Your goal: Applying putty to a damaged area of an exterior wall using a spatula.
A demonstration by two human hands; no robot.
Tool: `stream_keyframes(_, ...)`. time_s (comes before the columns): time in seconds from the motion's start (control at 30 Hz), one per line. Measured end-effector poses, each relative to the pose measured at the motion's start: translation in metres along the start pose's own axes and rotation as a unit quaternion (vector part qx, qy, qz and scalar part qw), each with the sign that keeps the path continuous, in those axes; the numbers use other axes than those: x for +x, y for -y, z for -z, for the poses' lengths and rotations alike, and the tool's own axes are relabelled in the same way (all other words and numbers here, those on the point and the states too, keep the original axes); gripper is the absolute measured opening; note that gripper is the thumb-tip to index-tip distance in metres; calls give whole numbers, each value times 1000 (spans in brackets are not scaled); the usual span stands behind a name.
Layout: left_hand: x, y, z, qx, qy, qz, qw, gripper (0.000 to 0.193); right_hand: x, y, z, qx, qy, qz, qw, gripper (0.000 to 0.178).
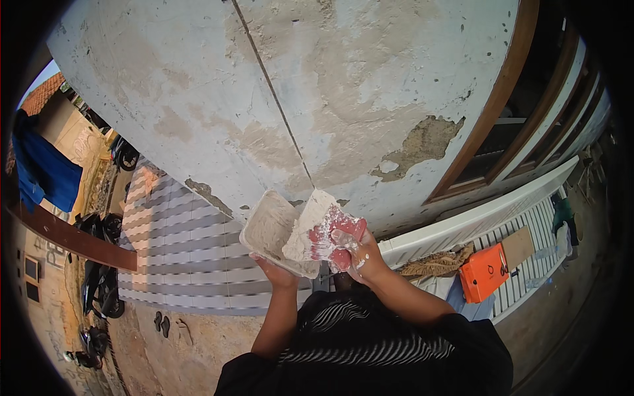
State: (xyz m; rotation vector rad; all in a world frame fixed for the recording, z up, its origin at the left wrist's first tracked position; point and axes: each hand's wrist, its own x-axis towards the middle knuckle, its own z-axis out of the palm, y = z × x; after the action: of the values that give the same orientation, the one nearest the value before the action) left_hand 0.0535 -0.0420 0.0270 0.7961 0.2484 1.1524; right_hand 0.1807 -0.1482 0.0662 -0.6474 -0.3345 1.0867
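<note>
My left hand (280,272) is closed around the underside of a shallow whitish tub (244,236), its inside smeared with pale putty. Right beside it, my right hand (363,256) grips a red putty spreader (343,224). A thick layer of pale putty (315,210) covers the spreader's blade, which overlaps the tub's right side. Putty also coats the fingers of the right hand. Both hands are in front of a patchy, peeling wall (370,79) with a dark vertical line down it. Whether the blade touches the tub cannot be made out.
On the right, a white slatted bench (515,264) holds an orange box (484,272) and a cardboard piece (518,248), below wood-framed windows (489,148). Striped tiles (198,254) lie at left, with sandals (162,323) below, motorcycles (99,284) beyond and blue cloth (49,165) hanging.
</note>
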Motion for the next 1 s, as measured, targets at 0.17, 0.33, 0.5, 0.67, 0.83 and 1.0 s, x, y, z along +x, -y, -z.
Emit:
stream_keyframes(0.17, -1, -1, -8, -19, -24, -14, 999, 86, 7, 17, 15, -35, -38, 72, 996, 28)
stream_keyframes(0.33, 0, -3, -9, -10, -48, -4, 999, 80, 7, 22, 23, 1, -46, 69, 997, 35)
stream_keyframes(0.5, -6, -3, -13, -12, -36, 37, 999, 78, 19, 16, 26, -133, -29, 81, 987, 19)
stream_keyframes(0.67, -11, -2, -6, -50, -59, 82, 994, 75, 32, 14, 28, -169, -74, 139, 973, 17)
stream_keyframes(0.83, -15, 1, 6, -81, -55, 103, 990, 70, 37, 20, 26, -180, -96, 126, 971, 16)
stream_keyframes(1.0, -14, 3, 6, -59, -70, 98, 991, 71, 36, 23, 23, -217, -45, 140, 965, 14)
